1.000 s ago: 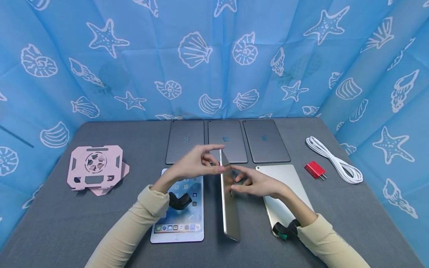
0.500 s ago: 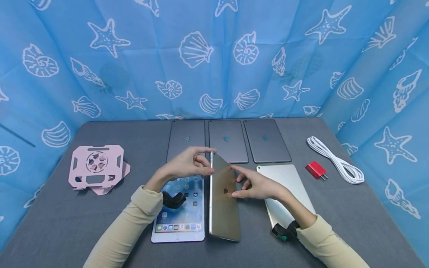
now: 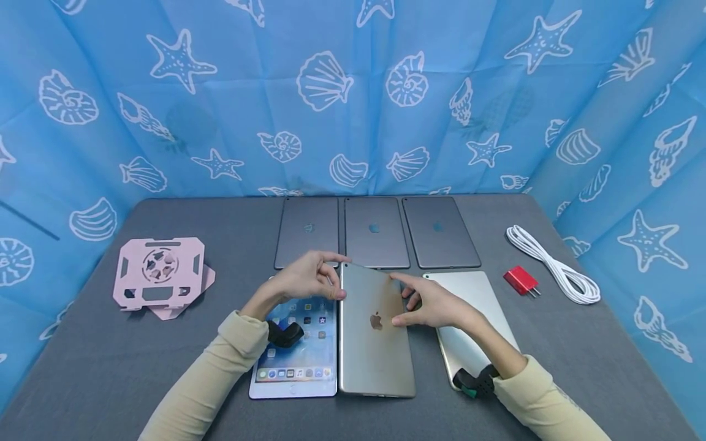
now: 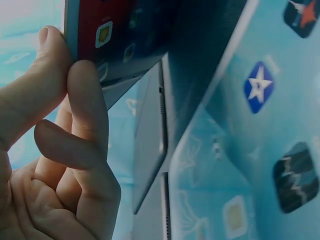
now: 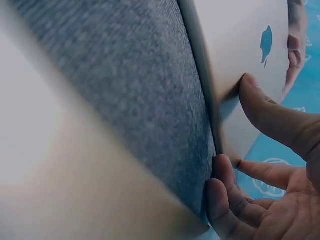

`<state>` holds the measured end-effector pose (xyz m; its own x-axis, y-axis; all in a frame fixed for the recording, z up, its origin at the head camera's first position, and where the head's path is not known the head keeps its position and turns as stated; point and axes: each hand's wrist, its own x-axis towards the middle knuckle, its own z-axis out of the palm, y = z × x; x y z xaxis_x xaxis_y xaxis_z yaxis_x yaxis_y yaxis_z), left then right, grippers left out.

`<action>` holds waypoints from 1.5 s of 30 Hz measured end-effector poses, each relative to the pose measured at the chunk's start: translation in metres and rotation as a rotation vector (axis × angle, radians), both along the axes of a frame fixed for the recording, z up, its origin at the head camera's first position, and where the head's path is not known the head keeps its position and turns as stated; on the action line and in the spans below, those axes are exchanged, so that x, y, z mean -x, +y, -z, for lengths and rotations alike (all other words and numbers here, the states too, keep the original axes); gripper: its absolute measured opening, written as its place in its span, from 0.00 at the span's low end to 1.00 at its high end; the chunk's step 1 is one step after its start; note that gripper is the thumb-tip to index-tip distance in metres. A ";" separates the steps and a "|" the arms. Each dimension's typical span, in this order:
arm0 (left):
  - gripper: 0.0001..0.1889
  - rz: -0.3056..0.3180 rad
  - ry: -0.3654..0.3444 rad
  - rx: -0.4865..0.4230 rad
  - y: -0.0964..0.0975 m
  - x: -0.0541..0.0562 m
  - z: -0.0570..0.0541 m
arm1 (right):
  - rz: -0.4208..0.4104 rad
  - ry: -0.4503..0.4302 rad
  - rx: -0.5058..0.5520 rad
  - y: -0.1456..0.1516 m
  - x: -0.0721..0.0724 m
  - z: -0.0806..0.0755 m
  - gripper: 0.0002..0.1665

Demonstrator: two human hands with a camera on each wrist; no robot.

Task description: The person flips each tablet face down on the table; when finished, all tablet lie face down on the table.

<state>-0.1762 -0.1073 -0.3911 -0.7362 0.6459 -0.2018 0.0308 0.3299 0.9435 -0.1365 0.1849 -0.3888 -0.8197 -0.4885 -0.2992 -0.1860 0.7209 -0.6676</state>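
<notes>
A tablet [image 3: 376, 361] with a pale gold back and an apple logo stands tilted at the middle front, its left side raised. My left hand [image 3: 309, 278] pinches its upper left edge between thumb and finger; the left wrist view shows part of its lit screen underneath. At the lower right edge, my right hand [image 3: 432, 300] has its thumb on the back and its fingers along the edge and corner, plain in the right wrist view. Left of it lies a white tablet [image 3: 292, 390], screen up and lit with app icons, partly hidden by my left arm.
Right of it lies a silver-backed tablet [image 3: 469, 294], partly under my right forearm. Three dark grey tablets lie in a row behind, the middle one [image 3: 375, 245] right beyond the held tablet. A pink stand [image 3: 190, 263] is far left; a red charger [image 3: 520, 280] and coiled white cable [image 3: 546, 260] are right.
The tablet between my hands has swung from near upright down to the right, so its back now faces up. My left hand has moved left and slightly down; my right hand shifted slightly right.
</notes>
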 end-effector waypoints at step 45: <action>0.42 -0.059 0.328 0.400 0.034 -0.015 0.018 | 0.125 0.058 -0.186 0.003 0.003 -0.002 0.58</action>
<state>-0.1613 -0.0731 -0.4096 -0.8353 0.5206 -0.1768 0.2741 0.6730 0.6869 -0.1390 0.1879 -0.3863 -0.8889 -0.3230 -0.3249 -0.1221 0.8505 -0.5115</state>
